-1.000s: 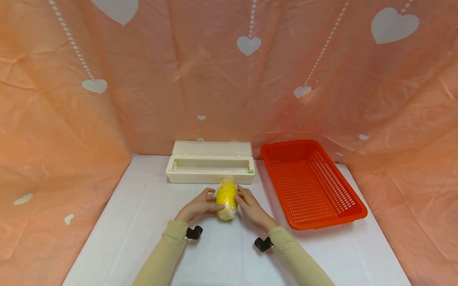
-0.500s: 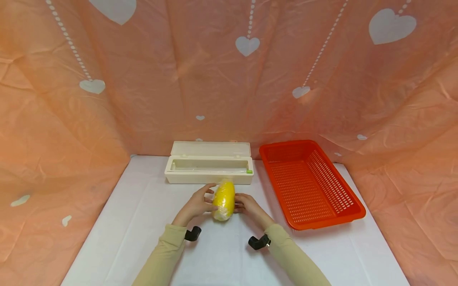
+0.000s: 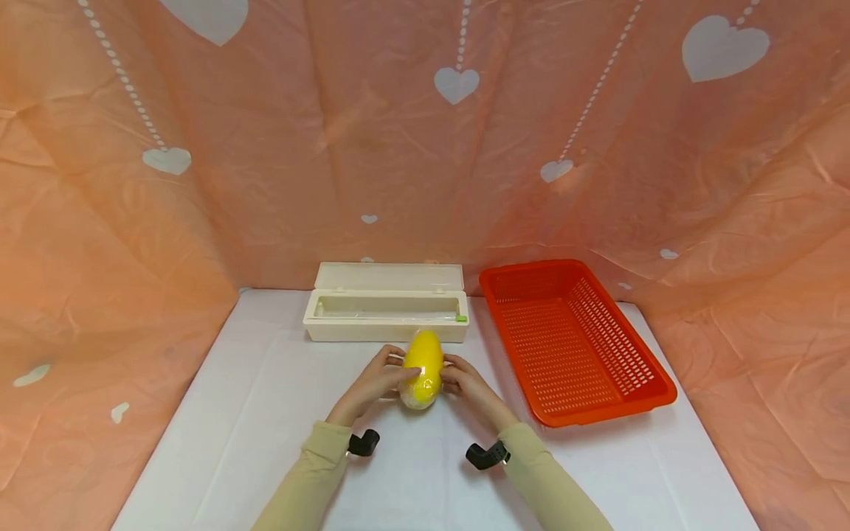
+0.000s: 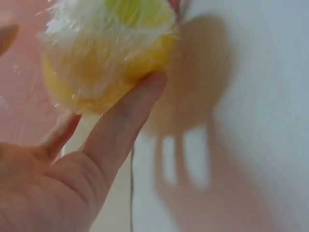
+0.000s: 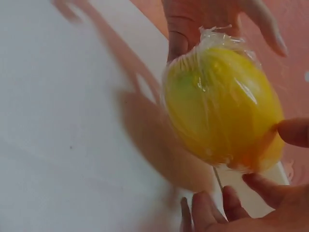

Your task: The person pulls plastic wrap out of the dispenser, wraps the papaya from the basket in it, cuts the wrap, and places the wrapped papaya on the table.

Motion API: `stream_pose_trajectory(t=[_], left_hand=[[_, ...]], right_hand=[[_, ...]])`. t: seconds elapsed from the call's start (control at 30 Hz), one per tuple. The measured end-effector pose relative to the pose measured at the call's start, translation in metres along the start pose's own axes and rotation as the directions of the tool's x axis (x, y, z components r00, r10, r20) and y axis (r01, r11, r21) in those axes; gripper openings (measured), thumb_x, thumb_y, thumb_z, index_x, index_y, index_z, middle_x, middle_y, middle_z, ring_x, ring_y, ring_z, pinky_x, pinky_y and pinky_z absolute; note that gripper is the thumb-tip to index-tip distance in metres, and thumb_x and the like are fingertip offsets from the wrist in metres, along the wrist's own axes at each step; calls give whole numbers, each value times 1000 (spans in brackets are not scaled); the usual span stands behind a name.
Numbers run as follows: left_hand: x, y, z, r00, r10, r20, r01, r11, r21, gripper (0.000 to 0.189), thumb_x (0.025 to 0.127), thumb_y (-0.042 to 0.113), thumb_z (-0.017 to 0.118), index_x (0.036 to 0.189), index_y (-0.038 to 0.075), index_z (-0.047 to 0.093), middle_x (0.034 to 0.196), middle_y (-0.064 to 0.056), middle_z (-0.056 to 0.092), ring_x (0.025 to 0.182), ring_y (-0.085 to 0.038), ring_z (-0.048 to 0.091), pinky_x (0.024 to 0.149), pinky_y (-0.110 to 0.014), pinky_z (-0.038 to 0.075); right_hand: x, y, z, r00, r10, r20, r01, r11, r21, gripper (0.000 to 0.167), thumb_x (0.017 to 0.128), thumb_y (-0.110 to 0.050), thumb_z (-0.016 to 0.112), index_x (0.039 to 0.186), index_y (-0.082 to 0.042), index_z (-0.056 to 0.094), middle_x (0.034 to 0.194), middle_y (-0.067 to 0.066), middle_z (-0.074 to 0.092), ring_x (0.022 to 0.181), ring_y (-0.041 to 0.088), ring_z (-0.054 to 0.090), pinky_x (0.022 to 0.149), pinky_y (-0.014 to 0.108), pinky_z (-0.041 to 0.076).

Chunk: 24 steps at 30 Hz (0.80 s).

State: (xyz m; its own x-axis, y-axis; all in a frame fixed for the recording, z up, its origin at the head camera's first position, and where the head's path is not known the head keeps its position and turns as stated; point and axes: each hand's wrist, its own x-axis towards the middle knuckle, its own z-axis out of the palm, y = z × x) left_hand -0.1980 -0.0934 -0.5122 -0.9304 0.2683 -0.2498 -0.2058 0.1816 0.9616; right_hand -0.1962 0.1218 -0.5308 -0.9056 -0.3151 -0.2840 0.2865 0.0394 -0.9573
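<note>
A yellow oval fruit [image 3: 428, 354], wrapped in crinkled cling film, is held up between both hands in front of the white box. My left hand [image 3: 375, 380] holds its left side, thumb across the face toward me; in the left wrist view a straight finger [image 4: 123, 118] supports it from beneath. My right hand [image 3: 470, 387] holds the right side; in the right wrist view thumb and forefinger touch the fruit [image 5: 227, 111] while the other fingers curl below, off it. The film bunches at one greenish end, and the fruit's shadow falls on the white tabletop.
Behind the hands stands a long white cling film dispenser [image 3: 385, 332], its lid [image 3: 388, 276] raised, with a green slider [image 3: 461, 318] at the right end. An orange-red plastic basket [image 3: 578, 413] sits to the right. A peach curtain [image 3: 372, 147] closes off the back and sides.
The fruit has turned in the hands, so its smooth yellow side now faces me instead of the whitish bunched end. My left thumb reaches further across it; the right thumb has shifted to its side.
</note>
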Motion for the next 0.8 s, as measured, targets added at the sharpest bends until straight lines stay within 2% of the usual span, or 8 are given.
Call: stream_pose_trajectory(t=[0.1,0.2,0.3,0.37,0.47,0.57,0.63,0.8], left_hand=[[2,-3,6,1000,15,-26,-15,1000,12,64,76,32,82,117,7,40,117,-18,50,90,-26,60,65,-35,55],[5,-7,9,999,25,-30,-24,999,20,67,75,32,83,117,7,38,117,-19,51,90,-26,61,62,-33,55],[6,-10,10,999,24,-30,-23,998,50,65,76,34,82,119,6,42,117,-17,54,96,-26,60,69,-35,54],[6,-11,8,999,29,-23,-26,996,86,64,78,36,80,123,5,49,115,-15,55,98,-25,57,77,-37,51],[7,-12,6,999,36,38,-39,995,87,61,82,36,75,127,-1,55,111,-12,59,100,-23,56,86,-40,50],[7,-13,5,993,23,120,-23,1000,3,57,88,28,70,130,-6,53,110,-13,62,98,-23,59,90,-40,51],[6,-13,6,990,6,141,0,999,-45,59,89,27,69,132,-8,49,112,-15,62,98,-22,60,89,-39,52],[5,-13,9,999,-25,43,27,998,-51,67,82,35,76,129,-4,48,114,-19,62,94,-23,62,83,-37,55]], right_hand=[[-5,-2,2,1000,1,12,-1,999,38,56,93,-19,52,144,-4,32,134,21,49,112,28,56,100,45,44],[-8,-3,4,999,-37,13,36,997,63,54,93,-14,51,143,-6,32,131,25,49,107,30,59,94,45,48],[-10,-3,5,996,-83,-37,84,996,35,53,91,-9,51,141,-6,35,126,26,50,96,28,62,85,44,53],[-12,-3,5,990,-115,-85,114,993,-20,53,90,-9,53,141,-8,39,125,26,49,91,25,61,81,44,54],[-14,-4,4,982,-142,-124,134,989,-68,54,89,-8,55,141,-10,42,125,26,48,91,26,59,78,45,54],[-17,-5,3,981,-150,-124,140,986,-86,56,88,-6,57,142,-10,42,126,26,48,98,30,57,80,47,54],[-18,-5,3,981,-143,-130,129,985,-111,58,87,-7,59,142,-11,43,127,25,48,101,31,55,80,47,54],[-19,-6,4,977,-150,-154,116,971,-211,59,86,-13,67,141,-11,45,123,21,50,99,31,54,77,43,55]])
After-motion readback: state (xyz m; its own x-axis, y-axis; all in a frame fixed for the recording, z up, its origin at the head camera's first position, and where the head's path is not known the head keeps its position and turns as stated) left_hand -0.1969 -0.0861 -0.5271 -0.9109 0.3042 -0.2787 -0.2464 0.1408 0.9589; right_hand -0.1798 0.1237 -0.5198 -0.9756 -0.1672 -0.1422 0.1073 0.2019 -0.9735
